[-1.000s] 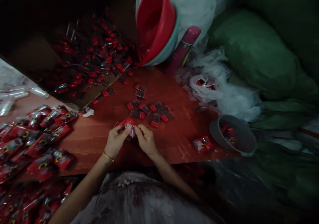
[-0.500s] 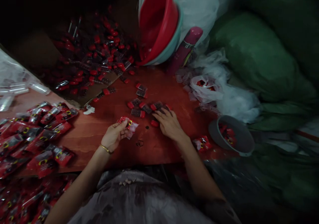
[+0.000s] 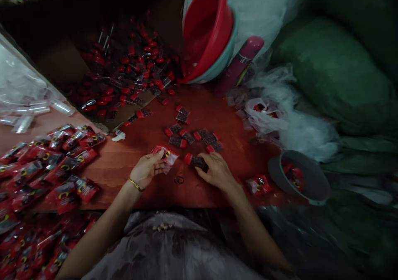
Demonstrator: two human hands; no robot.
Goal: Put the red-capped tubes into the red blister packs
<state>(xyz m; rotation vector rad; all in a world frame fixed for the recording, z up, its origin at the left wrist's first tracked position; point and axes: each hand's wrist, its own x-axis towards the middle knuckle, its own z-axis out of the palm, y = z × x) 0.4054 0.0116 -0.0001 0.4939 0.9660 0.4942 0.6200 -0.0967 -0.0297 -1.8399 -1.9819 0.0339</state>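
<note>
Left hand (image 3: 143, 170) pinches red printed plastic pouch (image 3: 166, 153) thumb-to-fingers, right hand (image 3: 219, 170) curls closed on red-capped, dark-filled clear container (image 3: 196, 161) near it, over reddish table (image 3: 124, 180); best keep pinch light, pouch uncrushed.

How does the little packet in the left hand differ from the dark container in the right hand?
The packet is red with a clear part; the container is mainly dark with a red end. The packet looks flat and flimsy, the container thicker and stiffer. The packet's clear part points right; the container's red end points left. Both show red.
</note>
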